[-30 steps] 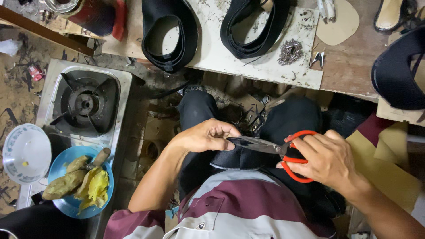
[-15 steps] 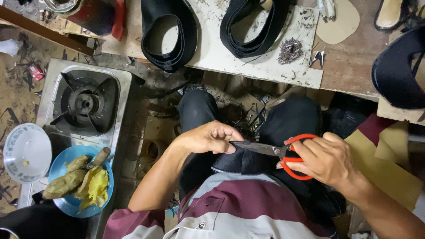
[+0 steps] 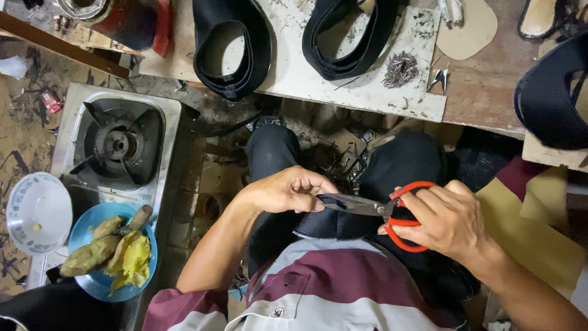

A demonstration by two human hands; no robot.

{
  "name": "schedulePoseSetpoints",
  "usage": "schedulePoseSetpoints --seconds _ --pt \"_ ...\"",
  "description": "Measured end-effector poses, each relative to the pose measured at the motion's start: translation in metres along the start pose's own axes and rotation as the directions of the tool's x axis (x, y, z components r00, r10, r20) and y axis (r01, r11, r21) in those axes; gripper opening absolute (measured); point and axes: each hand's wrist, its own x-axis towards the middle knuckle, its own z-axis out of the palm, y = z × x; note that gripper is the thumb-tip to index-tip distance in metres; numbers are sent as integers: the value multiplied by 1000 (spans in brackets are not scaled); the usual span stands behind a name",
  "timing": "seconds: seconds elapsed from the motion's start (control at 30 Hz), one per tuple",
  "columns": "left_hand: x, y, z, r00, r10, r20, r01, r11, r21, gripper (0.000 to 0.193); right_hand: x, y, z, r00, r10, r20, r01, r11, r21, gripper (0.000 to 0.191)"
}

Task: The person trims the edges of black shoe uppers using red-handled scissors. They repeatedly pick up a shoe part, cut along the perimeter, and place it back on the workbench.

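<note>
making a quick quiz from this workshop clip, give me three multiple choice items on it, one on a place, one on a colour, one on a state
1. Where is the blue plate of food?
A. on the white board beside the nails
B. low at the picture's left, just below the gas stove
C. on the person's lap

2. What colour are the handles of the scissors?
A. red
B. green
C. black

3. How is the right hand engaged?
A. resting flat on the wooden bench
B. holding the white bowl
C. fingers through the scissor handles, blades pointing to the left hand

Answers:
1 B, the plate lies next to the stove's near edge, with the white bowl beside it.
2 A, red loops show around the fingers.
3 C, the blades reach the dark piece that the left hand grips.
</note>
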Motion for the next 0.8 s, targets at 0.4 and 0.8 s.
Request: schedulePoseSetpoints --seconds 0.4,0.8 --pt "0 -4 -3 994 -38 -105 43 998 55 35 -16 10 15 996 75 -46 -71 993 90 55" --pt "5 31 26 984 163 -70 -85 782 617 36 -6 -13 42 849 465 252 -508 583 635 51"
